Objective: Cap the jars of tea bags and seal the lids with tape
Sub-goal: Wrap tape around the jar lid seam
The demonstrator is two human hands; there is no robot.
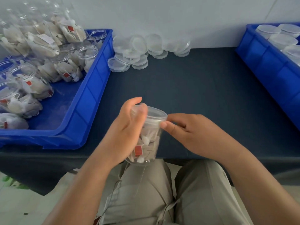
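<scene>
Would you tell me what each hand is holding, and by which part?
The left hand grips the jar of tea bags round its upper side; the right hand pinches the rim of its lid with its fingers.

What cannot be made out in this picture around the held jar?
Head view:
- Tape on the lid: blurred by motion, cannot tell.
- Left side of the jar: hidden by the left hand.
- Right bin: cut off by the frame edge.
- Print on the red tag: too small.

L grip (pixel 128 127) curled, R grip (pixel 191 135) fingers pinching.
</scene>
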